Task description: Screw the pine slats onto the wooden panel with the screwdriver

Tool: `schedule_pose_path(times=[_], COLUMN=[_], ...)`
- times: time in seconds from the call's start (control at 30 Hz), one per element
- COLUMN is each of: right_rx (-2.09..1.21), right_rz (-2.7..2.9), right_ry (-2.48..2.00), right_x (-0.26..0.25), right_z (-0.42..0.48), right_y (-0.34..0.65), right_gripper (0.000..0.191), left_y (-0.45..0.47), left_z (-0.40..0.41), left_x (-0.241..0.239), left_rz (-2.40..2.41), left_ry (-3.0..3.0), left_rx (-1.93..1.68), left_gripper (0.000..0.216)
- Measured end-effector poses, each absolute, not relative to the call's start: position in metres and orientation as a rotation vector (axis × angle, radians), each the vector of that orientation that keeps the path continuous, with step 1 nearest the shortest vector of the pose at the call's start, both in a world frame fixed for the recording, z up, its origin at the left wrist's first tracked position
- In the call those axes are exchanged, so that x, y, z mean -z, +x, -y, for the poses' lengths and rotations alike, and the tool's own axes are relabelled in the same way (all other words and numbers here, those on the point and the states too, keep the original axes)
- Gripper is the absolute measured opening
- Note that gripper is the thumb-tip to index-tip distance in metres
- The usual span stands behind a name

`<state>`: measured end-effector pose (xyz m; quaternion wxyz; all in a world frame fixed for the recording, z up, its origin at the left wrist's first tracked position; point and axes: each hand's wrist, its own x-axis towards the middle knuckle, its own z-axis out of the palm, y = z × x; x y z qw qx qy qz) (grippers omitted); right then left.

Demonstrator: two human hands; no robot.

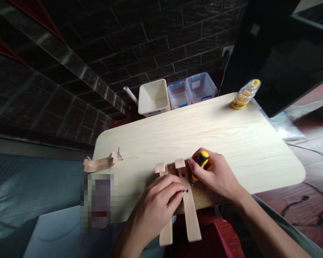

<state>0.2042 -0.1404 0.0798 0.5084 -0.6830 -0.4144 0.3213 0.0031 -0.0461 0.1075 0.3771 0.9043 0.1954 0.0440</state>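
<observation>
My right hand (219,175) is closed around a yellow-and-black screwdriver (204,159), its tip pointing down beside a wooden strip (191,215) with a curved upper end. Between the thumb and forefinger of my left hand (156,197) is a small screw (184,191), held at a dark hole in that strip. A second dark hole shows higher up the same piece. Partly hidden under my left hand lies a similar wooden strip (166,234). Both strips rest on a brown board (201,200) at the table's near edge, with their lower ends jutting past it.
On the light wood table (140,139), a curved wooden piece (98,164) and several loose screws (120,154) lie at the left. A clear yellow-based bit case (246,94) stands at the far right. Beyond the table are a cream bin (154,96) and clear plastic boxes (201,87).
</observation>
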Motion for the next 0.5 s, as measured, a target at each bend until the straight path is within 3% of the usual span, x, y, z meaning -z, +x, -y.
schedule_pose_path(times=[0.5], right_rx=[-0.771], right_rz=[1.000], right_ry=[-1.665], right_x=[-0.0814], right_z=[0.1397], right_y=[0.2028], right_gripper=[0.019], left_y=[0.0088], left_z=[0.0485], left_x=[-0.1118], left_rz=[-0.494], left_ry=[2.398], left_rx=[-0.124], left_gripper=[0.016])
